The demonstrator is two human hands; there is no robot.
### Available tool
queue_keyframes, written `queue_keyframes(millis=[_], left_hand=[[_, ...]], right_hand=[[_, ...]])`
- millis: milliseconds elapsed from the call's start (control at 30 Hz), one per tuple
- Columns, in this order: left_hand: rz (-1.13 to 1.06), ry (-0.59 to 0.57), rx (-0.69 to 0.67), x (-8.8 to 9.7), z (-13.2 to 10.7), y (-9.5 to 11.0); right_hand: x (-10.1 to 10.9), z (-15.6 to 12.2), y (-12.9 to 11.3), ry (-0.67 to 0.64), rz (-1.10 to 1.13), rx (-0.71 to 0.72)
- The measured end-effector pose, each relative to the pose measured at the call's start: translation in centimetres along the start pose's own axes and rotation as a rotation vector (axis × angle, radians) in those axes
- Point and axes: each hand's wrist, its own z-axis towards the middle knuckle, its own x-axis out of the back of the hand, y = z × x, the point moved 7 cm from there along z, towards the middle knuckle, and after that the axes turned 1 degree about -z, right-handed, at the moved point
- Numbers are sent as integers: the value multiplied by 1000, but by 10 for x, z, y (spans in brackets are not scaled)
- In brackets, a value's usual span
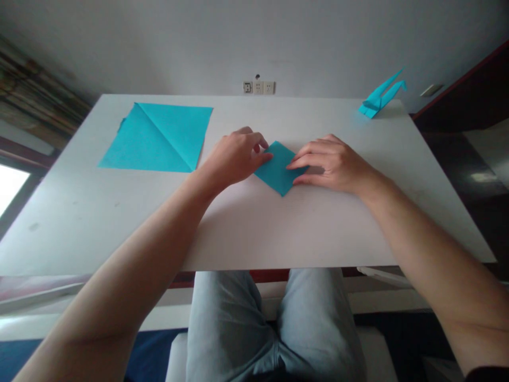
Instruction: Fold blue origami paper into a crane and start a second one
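A small folded square of blue paper (278, 168) lies on the white table (254, 228), turned like a diamond. My left hand (234, 157) rests at its left corner, fingers curled and pinching the paper's edge. My right hand (332, 163) lies on its right corner, fingers stretched out flat and pressing the paper down. Both forearms reach in from the near edge.
A large flat blue paper sheet (159, 138) with a diagonal crease lies at the far left. A folded blue paper bird (379, 95) stands at the far right corner. Wall sockets (258, 87) sit behind the table. My legs in grey trousers (270, 323) are under the near edge.
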Motion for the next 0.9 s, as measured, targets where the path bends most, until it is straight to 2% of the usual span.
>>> queue_keyframes(millis=[233, 567, 700, 900], left_hand=[[2, -29, -24, 1, 0, 1], [4, -67, -21, -4, 0, 1], [-110, 10, -31, 0, 3, 0], [-527, 66, 59, 5, 7, -14]], right_hand=[[0, 3, -10, -10, 15, 78], [-2, 6, -19, 85, -21, 74], [2, 10, -14, 108, 103, -87], [25, 2, 19, 377, 234, -434]])
